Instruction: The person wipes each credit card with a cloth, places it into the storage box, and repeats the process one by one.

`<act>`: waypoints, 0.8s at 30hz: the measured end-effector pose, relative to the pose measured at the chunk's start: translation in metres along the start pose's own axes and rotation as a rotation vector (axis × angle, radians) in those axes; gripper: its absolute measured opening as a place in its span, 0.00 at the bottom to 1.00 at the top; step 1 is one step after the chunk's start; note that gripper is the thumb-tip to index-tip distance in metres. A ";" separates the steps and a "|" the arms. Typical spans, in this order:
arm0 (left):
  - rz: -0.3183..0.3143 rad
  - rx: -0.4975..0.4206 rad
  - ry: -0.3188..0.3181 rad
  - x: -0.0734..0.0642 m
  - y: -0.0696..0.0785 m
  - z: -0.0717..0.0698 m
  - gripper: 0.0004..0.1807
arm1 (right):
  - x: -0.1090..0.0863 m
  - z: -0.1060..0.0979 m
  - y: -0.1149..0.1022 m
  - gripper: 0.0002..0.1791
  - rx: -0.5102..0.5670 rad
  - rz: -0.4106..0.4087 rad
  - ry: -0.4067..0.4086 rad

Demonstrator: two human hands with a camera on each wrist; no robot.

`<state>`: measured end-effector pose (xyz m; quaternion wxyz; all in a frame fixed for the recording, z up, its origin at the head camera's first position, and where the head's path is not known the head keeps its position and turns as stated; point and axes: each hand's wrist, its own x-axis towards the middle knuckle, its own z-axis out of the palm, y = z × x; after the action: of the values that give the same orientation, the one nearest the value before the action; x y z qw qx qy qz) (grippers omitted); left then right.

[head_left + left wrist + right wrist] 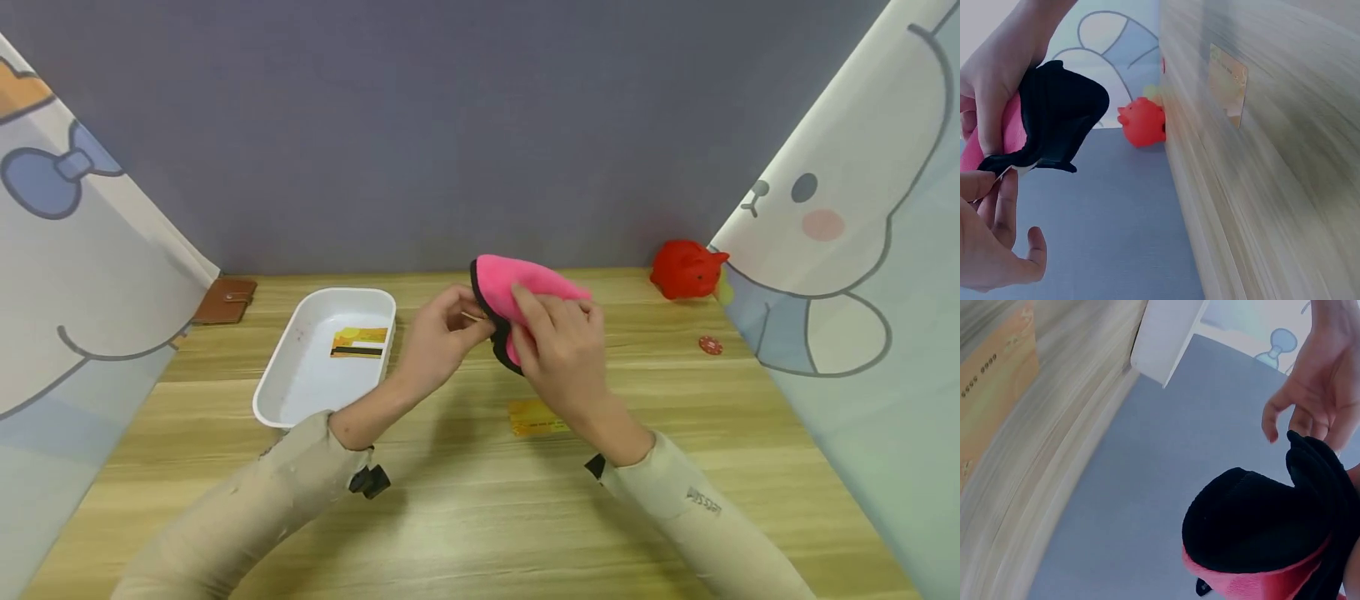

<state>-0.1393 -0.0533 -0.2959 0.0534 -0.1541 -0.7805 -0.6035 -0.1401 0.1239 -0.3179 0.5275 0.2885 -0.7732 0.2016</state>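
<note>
A pink plush pouch [517, 279] with a black lining is held up above the table, its mouth gaping in both wrist views. My right hand [562, 342] grips the pink outside of it. At the pouch's black rim, my left hand [438, 337] pinches a thin pale strip [1022, 169] between thumb and fingers. What the strip is, I cannot tell. Below the hands a yellow-gold card [536, 417] lies on the table, partly covered by the right wrist in the head view.
A white tray [273, 367] stands on the left with a yellow card [358, 342] with a black stripe inside. Behind it lies a brown wallet [225, 301]. At the far right are a red piggy bank [684, 271] and a red poker chip [710, 345]. A grey wall bounds the back.
</note>
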 end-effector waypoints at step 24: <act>-0.118 0.154 0.150 -0.014 -0.014 -0.116 0.20 | -0.008 -0.024 0.057 0.26 0.213 0.576 -0.218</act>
<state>-0.1420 -0.1703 -0.2821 0.0875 -0.0579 -0.8260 -0.5538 -0.1586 0.1836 -0.3173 0.3296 0.1316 -0.8496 0.3902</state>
